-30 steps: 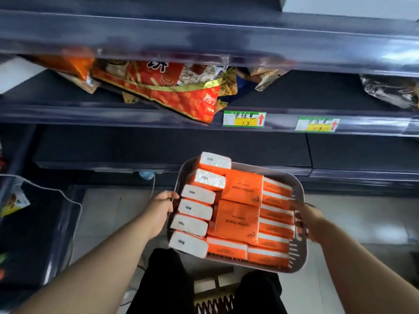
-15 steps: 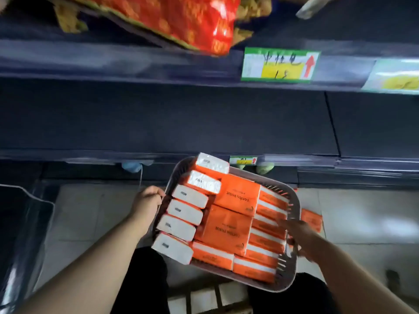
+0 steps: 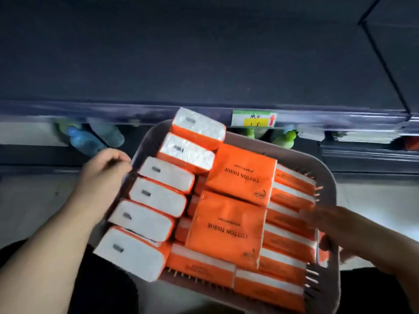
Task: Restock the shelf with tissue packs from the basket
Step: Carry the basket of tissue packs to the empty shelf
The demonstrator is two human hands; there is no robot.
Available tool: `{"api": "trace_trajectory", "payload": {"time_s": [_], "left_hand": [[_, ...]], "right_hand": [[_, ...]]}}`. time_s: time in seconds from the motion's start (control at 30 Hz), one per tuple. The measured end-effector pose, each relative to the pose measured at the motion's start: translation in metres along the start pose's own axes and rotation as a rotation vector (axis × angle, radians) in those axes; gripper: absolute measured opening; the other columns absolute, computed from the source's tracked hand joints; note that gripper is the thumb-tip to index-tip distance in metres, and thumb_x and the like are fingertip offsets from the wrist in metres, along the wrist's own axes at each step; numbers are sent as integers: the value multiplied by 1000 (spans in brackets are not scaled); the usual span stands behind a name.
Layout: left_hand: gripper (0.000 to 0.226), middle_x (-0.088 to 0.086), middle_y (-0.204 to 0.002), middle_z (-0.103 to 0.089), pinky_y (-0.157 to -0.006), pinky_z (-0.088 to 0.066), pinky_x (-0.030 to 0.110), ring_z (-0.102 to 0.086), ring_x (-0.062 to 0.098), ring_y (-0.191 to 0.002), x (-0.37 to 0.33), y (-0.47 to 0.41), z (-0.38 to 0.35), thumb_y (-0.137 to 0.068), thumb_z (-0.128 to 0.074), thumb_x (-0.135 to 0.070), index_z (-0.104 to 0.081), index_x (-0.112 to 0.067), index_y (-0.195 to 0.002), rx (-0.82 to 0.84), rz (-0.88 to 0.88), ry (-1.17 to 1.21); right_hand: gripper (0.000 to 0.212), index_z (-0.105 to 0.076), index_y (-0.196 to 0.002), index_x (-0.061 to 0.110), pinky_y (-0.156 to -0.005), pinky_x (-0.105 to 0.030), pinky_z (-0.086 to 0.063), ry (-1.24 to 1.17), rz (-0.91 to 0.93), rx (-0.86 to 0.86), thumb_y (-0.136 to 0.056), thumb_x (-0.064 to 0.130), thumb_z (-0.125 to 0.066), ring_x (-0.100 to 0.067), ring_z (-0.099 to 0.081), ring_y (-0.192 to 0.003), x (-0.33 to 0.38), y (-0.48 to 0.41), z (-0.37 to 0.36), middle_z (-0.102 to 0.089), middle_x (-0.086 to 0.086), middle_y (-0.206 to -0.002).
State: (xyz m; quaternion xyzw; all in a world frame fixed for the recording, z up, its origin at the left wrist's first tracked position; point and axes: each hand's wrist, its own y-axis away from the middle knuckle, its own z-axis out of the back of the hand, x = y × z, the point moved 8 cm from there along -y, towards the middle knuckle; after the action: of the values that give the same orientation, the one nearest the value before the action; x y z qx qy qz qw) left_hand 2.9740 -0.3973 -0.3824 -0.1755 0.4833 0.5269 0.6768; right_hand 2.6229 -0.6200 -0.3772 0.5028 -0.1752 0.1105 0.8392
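A grey slotted plastic basket [image 3: 317, 168] is held in front of me, packed with several orange and white tissue packs [image 3: 226, 225] marked COTTON TISSUE. A row of packs stands on end along its left side, white ends up. My left hand [image 3: 102, 175] grips the basket's left rim. My right hand [image 3: 340, 234], blurred, holds the right rim over the packs there. Above the basket lies a dark bare shelf [image 3: 181, 64] with a price tag [image 3: 254, 118] on its front rail.
Under the shelf's front rail stand bottles, bluish ones [image 3: 86, 139] at the left and green ones [image 3: 285, 139] at the right. A stack of flat packs [image 3: 367, 141] lies on the lower level at the right. A pale tiled floor [image 3: 34, 196] shows below.
My view has dropped and moved closer to the lower shelf. The snack bags above have left the view. The basket looks larger, and both hands stay on its rims.
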Motion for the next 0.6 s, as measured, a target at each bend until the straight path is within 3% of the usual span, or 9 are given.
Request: {"api": "trace_trajectory", "payload": {"time_s": [0.1, 0.2, 0.23, 0.3, 0.37, 0.43, 0.5, 0.6], "left_hand": [[11, -5, -72, -60, -68, -40, 32, -54, 19, -71, -4, -4, -5, -75, -58, -13, -60, -25, -75, 0, -109, -106], [19, -7, -72, -56, -69, -41, 28, -53, 20, -73, 7, 2, -5, -84, -56, -13, -56, -28, -73, -8, -93, -81], [21, -5, -73, -56, -65, -44, 28, -53, 21, -72, 8, 7, -6, -87, -55, -15, -56, -31, -74, 4, -82, -41], [22, -1, -79, -55, -43, -48, 28, -52, 20, -62, 9, 12, -9, -91, -52, -17, -53, -31, -74, 12, -71, -5], [24, 3, -85, -53, -28, -43, 23, -48, 18, -56, 5, 16, -8, -94, -49, -14, -50, -27, -74, 0, -82, -8], [22, 8, -92, -58, -37, -51, 30, -51, 22, -60, 1, 21, -5, -94, -50, -14, -51, -26, -76, -17, -104, -31], [17, 12, -100, -61, -46, -56, 36, -54, 23, -66, 0, 25, -2, -93, -52, -13, -56, -27, -85, -34, -109, -39], [14, 10, -95, -56, -29, -42, 17, -48, 12, -59, 2, 26, -2, -94, -52, -9, -56, -21, -97, -17, -102, 25]], "right_hand": [[36, -67, -87, 15, -48, -22, -45, 3, 134, -159, -91, 46, -49, -8, -56, -49, 1, -2, -2, -64, 2, -60], [34, -68, -88, 11, -51, -28, -48, -81, 201, -319, -93, 40, -50, -10, -53, -53, 4, 3, 3, -59, 4, -61], [34, -67, -89, 11, -51, -28, -46, -82, 208, -368, -94, 40, -49, -12, -52, -54, 4, 6, 4, -58, 2, -63], [37, -66, -95, 9, -48, -25, -42, -70, 229, -426, -95, 39, -46, -20, -54, -54, 3, 3, 2, -58, -5, -68], [40, -65, -105, 8, -64, -31, -47, -46, 234, -466, -96, 40, -44, -31, -62, -77, 1, -2, 0, -65, -15, -92], [42, -63, -114, 10, -80, -34, -46, -31, 227, -515, -95, 41, -42, -32, -60, -97, -3, -3, 0, -64, -18, -112], [42, -60, -118, 12, -84, -35, -45, -61, 221, -533, -95, 41, -40, -32, -59, -103, -6, 0, -1, -62, -18, -117], [48, -54, -127, 12, -94, -39, -47, -65, 171, -509, -97, 44, -34, -35, -56, -110, -3, 4, -2, -57, -18, -123]]}}
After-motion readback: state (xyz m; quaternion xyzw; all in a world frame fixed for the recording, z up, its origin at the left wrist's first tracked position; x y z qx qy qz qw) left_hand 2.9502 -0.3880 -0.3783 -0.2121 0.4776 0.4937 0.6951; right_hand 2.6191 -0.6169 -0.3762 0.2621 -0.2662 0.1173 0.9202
